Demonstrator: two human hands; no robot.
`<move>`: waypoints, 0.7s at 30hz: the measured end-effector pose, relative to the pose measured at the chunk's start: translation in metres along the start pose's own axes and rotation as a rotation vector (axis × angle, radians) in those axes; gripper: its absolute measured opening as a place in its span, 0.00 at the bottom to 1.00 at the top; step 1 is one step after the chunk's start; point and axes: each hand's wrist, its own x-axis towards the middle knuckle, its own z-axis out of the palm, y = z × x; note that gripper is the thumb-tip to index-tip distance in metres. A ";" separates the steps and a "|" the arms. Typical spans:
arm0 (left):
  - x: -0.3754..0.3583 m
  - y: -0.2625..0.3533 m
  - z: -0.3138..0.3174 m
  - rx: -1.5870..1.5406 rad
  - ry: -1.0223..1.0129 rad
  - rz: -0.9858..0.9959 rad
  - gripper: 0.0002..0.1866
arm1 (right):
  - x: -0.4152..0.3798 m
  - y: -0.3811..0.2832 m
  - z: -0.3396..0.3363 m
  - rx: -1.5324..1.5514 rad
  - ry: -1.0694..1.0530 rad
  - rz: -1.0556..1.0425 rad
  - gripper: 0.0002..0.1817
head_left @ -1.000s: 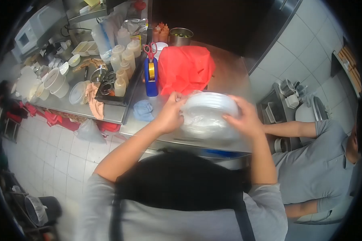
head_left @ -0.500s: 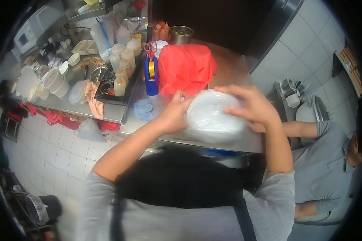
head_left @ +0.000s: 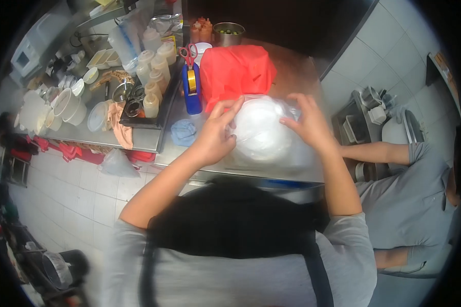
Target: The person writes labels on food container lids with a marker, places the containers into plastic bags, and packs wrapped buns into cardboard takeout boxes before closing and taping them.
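Note:
A round white container (head_left: 264, 130), loosely covered in clear plastic (head_left: 271, 158), sits before me at the steel counter's front edge. My left hand (head_left: 217, 134) is closed at its left side, with the fingers bent against the plastic. On the other side, my right hand (head_left: 312, 125) holds the plastic near the container's upper right, thumb and forefinger at its edge. What lies inside the container cannot be made out. Just behind it is a red cloth-like bag (head_left: 238, 71). A blue tape dispenser (head_left: 192, 92) with red-handled scissors (head_left: 188, 52) stands left of the bag.
A crumpled blue cloth (head_left: 183, 133) lies on the steel counter (head_left: 171, 156). Squeeze bottles (head_left: 156, 77) stand in a black tray (head_left: 138, 122) at the left. A metal pot (head_left: 229, 35) is at the back. Close on my right, a co-worker's forearm (head_left: 376, 152) reaches inward.
The container has moved slightly away from me, and clear plastic now shows loosely around it. My right hand has shifted from over its top to its right edge.

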 end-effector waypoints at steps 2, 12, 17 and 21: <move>-0.005 -0.006 0.002 -0.048 0.003 0.040 0.43 | 0.004 0.024 0.005 0.040 -0.134 0.119 0.23; -0.015 -0.035 -0.001 -0.026 0.092 0.086 0.40 | 0.038 0.009 -0.012 0.566 -0.053 -0.068 0.10; 0.002 -0.020 0.018 -0.171 0.427 0.149 0.47 | 0.042 -0.066 -0.031 0.656 0.010 -0.254 0.06; 0.009 -0.050 0.040 -0.278 0.392 -0.162 0.24 | 0.041 -0.096 0.001 0.744 -0.254 -0.509 0.06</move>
